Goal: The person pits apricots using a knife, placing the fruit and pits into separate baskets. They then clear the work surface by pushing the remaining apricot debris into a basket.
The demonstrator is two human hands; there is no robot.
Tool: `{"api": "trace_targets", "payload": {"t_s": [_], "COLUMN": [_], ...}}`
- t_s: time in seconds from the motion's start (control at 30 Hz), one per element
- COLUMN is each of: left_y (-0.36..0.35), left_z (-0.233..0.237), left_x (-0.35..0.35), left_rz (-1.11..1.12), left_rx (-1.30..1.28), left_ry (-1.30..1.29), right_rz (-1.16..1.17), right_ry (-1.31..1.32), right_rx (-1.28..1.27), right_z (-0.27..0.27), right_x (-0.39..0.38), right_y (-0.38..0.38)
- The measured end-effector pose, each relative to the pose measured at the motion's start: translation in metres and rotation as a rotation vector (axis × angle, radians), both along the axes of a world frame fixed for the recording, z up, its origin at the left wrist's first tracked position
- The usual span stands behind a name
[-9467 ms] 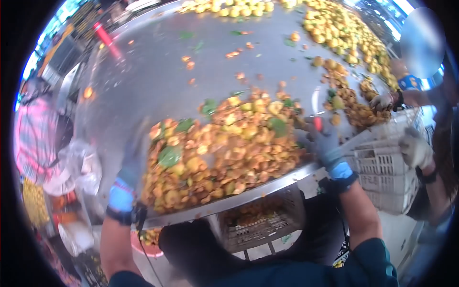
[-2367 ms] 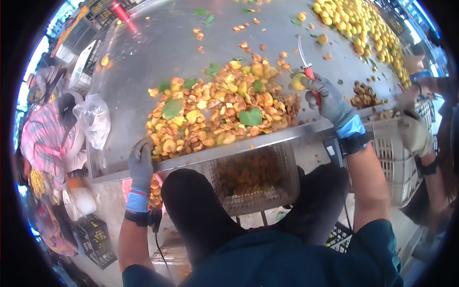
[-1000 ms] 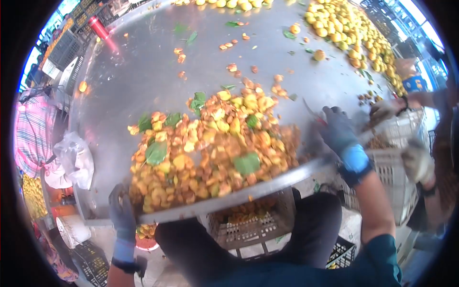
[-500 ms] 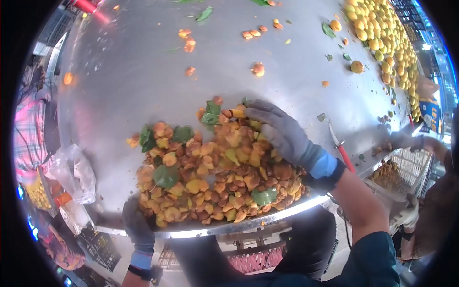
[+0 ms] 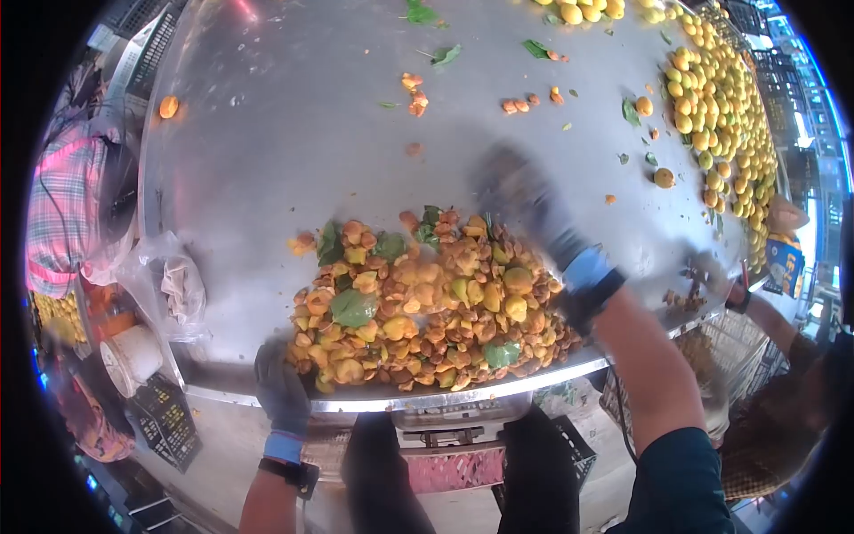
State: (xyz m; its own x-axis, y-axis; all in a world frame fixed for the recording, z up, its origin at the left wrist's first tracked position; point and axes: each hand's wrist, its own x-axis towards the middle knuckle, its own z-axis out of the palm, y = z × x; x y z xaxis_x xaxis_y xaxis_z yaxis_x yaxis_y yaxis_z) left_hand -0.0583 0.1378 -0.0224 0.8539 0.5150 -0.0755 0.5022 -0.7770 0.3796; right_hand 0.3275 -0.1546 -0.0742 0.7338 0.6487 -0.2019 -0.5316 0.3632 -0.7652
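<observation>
A pile of cut orange-yellow fruit pieces (image 5: 427, 303) with green leaves (image 5: 353, 307) lies at the near edge of a steel table (image 5: 294, 133). My left hand (image 5: 280, 387), in a grey glove, rests against the table's front rim just below the pile's left end, holding nothing that I can see. My right hand (image 5: 520, 200), also gloved, is motion-blurred and stretched flat over the table just beyond the pile's far right corner. Nothing shows in it.
Whole yellow fruit (image 5: 712, 107) runs along the far right of the table. A plastic bag (image 5: 173, 285) hangs at the left edge, near a person in pink plaid (image 5: 62, 205). A co-worker's gloved hand (image 5: 712, 276) works at the right rim. A black crate (image 5: 165, 423) stands below.
My right hand has lifted off the top of the pile and swung farther out over the table. My left hand stays at the rim. The red-handled knife is no longer in sight.
</observation>
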Motion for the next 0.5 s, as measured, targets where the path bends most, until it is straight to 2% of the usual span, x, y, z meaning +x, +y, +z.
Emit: {"api": "trace_targets", "payload": {"t_s": [0.03,0.07,0.1,0.13,0.17,0.2,0.23,0.3,0.33,0.43,0.47,0.5], "left_y": [0.001,0.004,0.004,0.003,0.003,0.005,0.006,0.006,0.007,0.009,0.009,0.008], "left_z": [-0.001,-0.001,0.001,0.003,0.003,0.001,-0.001,-0.005,-0.005,-0.006,-0.007,-0.004], "left_x": [0.002,0.002,0.004,0.006,0.008,0.007,0.004,0.0,0.001,0.001,-0.001,0.0], "left_rz": [-0.019,-0.032,-0.011,-0.008,-0.009,0.011,-0.005,0.001,0.012,0.023,-0.025,-0.026], "left_rx": [0.021,0.05,0.066,0.023,-0.021,-0.006,0.009,0.024,0.025,-0.023,0.079,0.05], "left_ry": [0.025,0.054,0.055,0.014,-0.023,-0.012,-0.02,0.001,0.024,0.015,0.102,0.048], "right_rz": [-0.115,-0.233,-0.318,-0.308,-0.485,-0.629,-0.549,-0.38,-0.31,-0.065,-0.036,0.07], "right_ry": [-0.475,-0.684,-0.995,-1.002,-0.627,-0.239,-0.576,-1.334,-1.504,-1.728,-1.706,-1.761], "right_rx": [-0.662,-0.761,-0.997,-0.962,-0.911,-0.852,-0.93,-1.208,-1.111,-0.852,-0.83,-0.65], "right_z": [0.029,-0.008,-0.081,-0.06,-0.013,0.007,-0.031,-0.034,-0.038,-0.041,-0.046,-0.048], "right_x": [0.032,0.087,0.161,0.165,0.162,0.158,0.175,0.15,0.143,0.127,0.101,0.071], "right_y": [-0.01,-0.042,-0.077,-0.052,-0.028,-0.009,-0.003,0.064,0.096,0.188,0.205,0.217]}}
